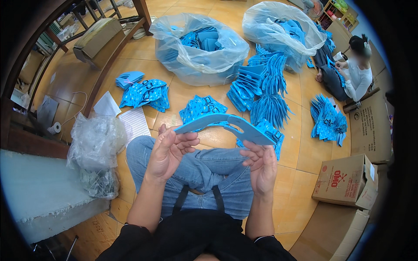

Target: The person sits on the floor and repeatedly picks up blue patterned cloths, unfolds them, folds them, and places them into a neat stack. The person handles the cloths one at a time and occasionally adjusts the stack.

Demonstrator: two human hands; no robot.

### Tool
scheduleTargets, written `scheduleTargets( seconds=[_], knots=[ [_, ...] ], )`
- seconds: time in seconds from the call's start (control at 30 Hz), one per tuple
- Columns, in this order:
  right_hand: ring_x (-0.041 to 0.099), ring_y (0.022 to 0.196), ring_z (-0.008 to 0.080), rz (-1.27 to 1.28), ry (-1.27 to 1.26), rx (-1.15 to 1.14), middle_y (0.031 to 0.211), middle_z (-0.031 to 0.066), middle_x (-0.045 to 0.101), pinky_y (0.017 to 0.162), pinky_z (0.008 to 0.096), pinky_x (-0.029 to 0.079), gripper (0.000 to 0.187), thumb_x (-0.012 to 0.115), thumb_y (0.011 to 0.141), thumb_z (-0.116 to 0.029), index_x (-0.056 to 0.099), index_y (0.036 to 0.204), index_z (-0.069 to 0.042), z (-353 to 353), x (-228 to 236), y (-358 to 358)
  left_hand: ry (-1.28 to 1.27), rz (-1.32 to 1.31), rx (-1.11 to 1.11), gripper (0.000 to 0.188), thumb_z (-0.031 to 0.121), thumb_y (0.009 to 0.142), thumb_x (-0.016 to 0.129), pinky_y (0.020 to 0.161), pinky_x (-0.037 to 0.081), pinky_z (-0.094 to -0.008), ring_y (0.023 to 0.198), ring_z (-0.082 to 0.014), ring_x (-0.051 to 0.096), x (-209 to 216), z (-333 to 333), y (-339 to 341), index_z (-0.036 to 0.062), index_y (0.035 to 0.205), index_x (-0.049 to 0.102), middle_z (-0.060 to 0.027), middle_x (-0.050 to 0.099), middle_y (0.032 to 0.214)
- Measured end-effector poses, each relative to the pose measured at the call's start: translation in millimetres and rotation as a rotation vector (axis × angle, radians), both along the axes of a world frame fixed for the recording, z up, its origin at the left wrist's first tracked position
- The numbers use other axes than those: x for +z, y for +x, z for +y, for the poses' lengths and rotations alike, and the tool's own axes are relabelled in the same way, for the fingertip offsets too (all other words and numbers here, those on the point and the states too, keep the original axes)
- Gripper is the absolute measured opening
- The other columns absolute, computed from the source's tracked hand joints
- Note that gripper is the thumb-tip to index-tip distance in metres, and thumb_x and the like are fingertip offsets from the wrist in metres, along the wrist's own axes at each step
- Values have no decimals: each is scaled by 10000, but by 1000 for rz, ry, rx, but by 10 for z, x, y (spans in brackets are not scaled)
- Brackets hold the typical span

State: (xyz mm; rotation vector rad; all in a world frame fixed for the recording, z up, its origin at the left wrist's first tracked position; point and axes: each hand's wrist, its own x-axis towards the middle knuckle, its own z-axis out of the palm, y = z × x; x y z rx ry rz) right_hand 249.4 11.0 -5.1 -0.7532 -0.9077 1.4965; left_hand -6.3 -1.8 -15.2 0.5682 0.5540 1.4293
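Head view: a person sits with jeans-clad knees up, both hands raised over the lap, holding one blue piece between them.
Left hand (pixel 167 150): fingers curled round the left end of the blue piece (pixel 226 123), thumb side toward the camera, closed on it.
Right hand (pixel 262 163): fingers bent up under the right end of the same piece, near its cut-out slot, gripping it.
Blue piece: a flat, curved foam-like shape, held level above the knees, clear of the floor.
Step in hand: it looks like one piece is being checked or flexed between the two hands; a judgement only.
Next move calls for: probably a firm hold at both ends and a free spot among the stacks (pixel 198 108) just beyond the knees.
Floor (pixel 300 152): glossy orange tile, carrying fanned stacks of like blue pieces, near and farther out.
Left side: a crumpled clear bag (pixel 95 145) by a pale mat (pixel 39 191), a dotted white sheet (pixel 136 123) just beside it.
Right side: cardboard boxes (pixel 346 180).
Far: two big clear sacks (pixel 200 48) full of blue pieces; another person (pixel 358 71) sits at work beyond the piles.
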Motion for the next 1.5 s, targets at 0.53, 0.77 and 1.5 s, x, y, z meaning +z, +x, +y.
scheduleTargets(
  seconds=[0.53,0.77,1.5],
  knots=[
    [570,816,75,-235,-84,-82,956,56,625,740,203,446,203,542,975,-196,558,1078,-21,101,-107,118,57,596,81,187,98,896,608,810,400,-225,851,-75,528,-42,35,-36,46,1056,525,-9,568,887],
    [541,837,52,-218,-21,-162,937,22,606,741,196,425,233,591,928,-47,514,1144,-10,85,-130,-10,6,515,68,438,2,865,633,813,378,-208,862,-57,508,20,10,155,16,1257,438,3,569,884],
    [498,711,10,21,-282,39,808,-46,559,654,167,407,259,441,1025,-287,563,1008,-59,-155,-240,-346,-125,116,-56,226,250,1003,496,752,482,-204,843,-31,568,-153,-174,816,33,1052,540,-28,629,962]
  ],
)
